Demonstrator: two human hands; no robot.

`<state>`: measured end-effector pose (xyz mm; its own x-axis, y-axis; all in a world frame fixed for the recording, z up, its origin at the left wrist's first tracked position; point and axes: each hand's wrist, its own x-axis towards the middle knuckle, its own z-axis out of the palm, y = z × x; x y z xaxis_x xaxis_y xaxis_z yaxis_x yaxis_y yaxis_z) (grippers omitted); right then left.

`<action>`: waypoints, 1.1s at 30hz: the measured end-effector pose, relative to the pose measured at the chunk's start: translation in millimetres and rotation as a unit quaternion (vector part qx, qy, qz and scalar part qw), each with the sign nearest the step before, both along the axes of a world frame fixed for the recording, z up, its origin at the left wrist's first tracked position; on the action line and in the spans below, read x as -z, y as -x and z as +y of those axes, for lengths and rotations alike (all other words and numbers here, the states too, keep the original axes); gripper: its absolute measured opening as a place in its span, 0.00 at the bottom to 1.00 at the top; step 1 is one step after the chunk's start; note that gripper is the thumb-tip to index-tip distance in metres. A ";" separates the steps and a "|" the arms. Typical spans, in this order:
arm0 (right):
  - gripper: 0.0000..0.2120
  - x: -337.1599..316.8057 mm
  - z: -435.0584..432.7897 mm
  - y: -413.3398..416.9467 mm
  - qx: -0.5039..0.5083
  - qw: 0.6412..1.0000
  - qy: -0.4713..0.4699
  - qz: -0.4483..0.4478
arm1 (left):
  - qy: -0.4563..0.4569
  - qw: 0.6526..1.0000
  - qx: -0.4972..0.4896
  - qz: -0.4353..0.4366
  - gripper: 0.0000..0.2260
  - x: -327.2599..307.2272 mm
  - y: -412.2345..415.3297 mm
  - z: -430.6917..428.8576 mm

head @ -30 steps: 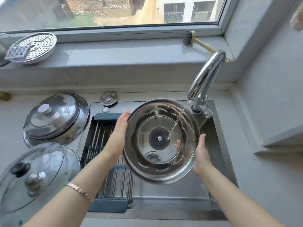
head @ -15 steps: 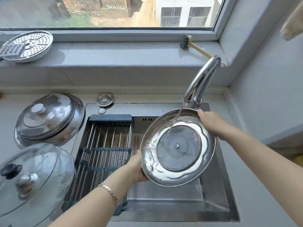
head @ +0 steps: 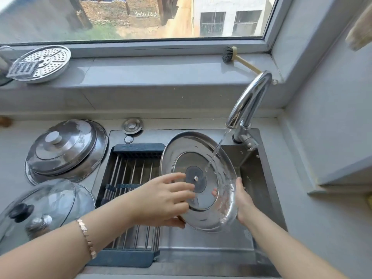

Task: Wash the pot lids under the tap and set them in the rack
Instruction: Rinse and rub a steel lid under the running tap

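A steel pot lid [head: 189,150] with a glass centre is held tilted over the sink, its underside facing me. Water from the tap [head: 248,101] runs onto its inside. My right hand [head: 242,200] grips the lid's right rim from behind. My left hand [head: 163,196] lies with spread fingers on the lid's inner face, thumb under the lower rim. The dark-framed rack [head: 130,178] with metal bars spans the sink's left half. It holds nothing that I can see.
On the counter at left lie a domed steel lid [head: 66,150] and a glass lid [head: 40,206] with a black knob. A perforated steamer plate [head: 42,63] and a brush [head: 237,58] sit on the window sill. A sink strainer [head: 132,125] rests behind the rack.
The lid has tipped toward the left. My right hand slid from the top rim to the lower right rim. My left hand came off the lower rim onto the inner face.
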<state>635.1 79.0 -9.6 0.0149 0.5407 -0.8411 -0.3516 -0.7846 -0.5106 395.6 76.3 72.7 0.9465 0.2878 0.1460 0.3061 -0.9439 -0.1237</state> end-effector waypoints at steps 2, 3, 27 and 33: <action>0.34 -4.0 12.0 -8.2 -0.049 0.999 -0.014 -0.013 | 0.009 0.999 0.002 -0.038 0.17 5.4 -1.4 -1.0; 0.35 -9.6 18.5 -13.1 -0.086 0.996 -0.019 -0.030 | 0.031 0.997 -0.016 -0.065 0.18 7.4 -1.9 -1.5; 0.18 -68.4 4.8 21.6 -0.414 0.846 -0.241 -0.234 | 0.524 0.251 -0.609 -0.540 0.23 0.1 -26.6 -4.7; 0.18 -75.5 -4.5 24.9 -0.459 0.730 -0.333 -0.382 | 0.591 0.179 -0.571 -0.542 0.21 7.4 -14.2 -15.0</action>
<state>610.3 74.5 65.9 -0.2843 0.9023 -0.3241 0.7530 0.0009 -0.6581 409.8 61.3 65.3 -0.2271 0.6385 -0.7353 -0.3771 0.6385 0.6709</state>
